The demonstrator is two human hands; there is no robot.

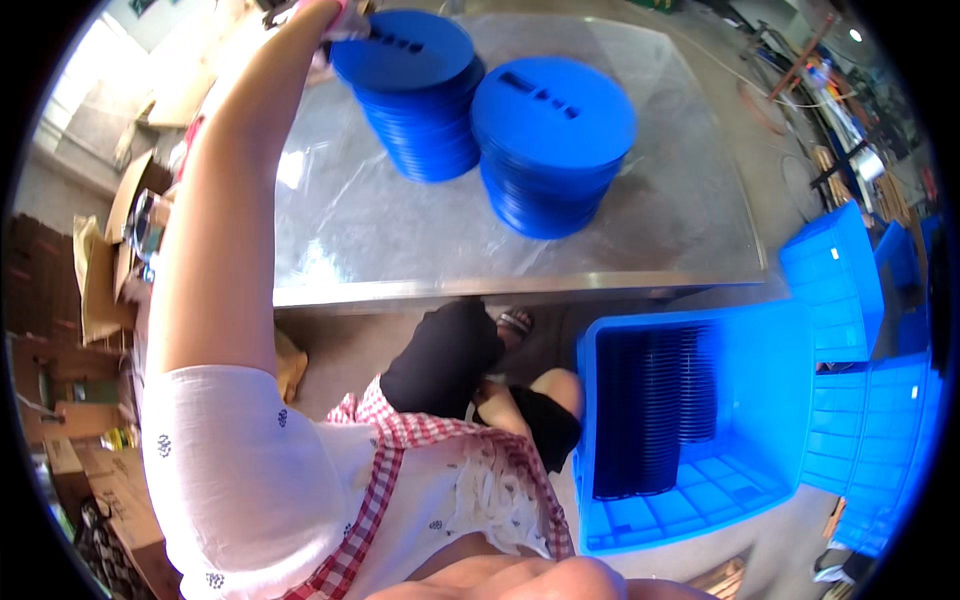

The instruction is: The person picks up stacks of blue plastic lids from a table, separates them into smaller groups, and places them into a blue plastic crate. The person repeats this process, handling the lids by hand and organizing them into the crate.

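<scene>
My left arm reaches up and away to the top edge of the view. There my left hand (345, 22), in something pinkish, is at the near-left rim of a stack of blue round discs (405, 60); its fingers are blurred and partly cut off. A second stack of blue discs (555, 120) stands to the right, its top disc marked with dark slots. Both stacks sit on a metal-topped table (390, 240). My right hand (492, 402) appears low, between my black-clad thighs, with its fingers mostly hidden.
Right of my legs stands a big blue crate (760, 390) holding dark ribbed stacks (655, 410). More blue crates (835, 280) stand beyond it on the right. Cardboard boxes (110, 480) line the left side. The table's metal front edge (500, 287) runs just beyond my knees.
</scene>
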